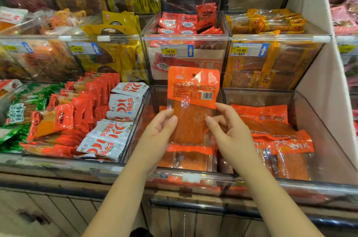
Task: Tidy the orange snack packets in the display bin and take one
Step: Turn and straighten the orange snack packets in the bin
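- I am holding one orange snack packet upright above the middle of the display bin, lifted clear of the packets inside it.
- My left hand is pinching its lower left edge, thumb on the front and fingers behind. My right hand is gripping the lower right edge the same way.
- The packet is showing as a flat, glossy plastic rectangle. Its opaque orange top band is carrying a punched hang hole, fine print and a barcode, and its clear lower window is showing a flat, grainy orange-red slab.
- The bin is standing with hard, see-through, straight walls, and matching packets are lying flat by its front edge.
- Crinkly white chilli-print sachets are sitting in the bin to the left.
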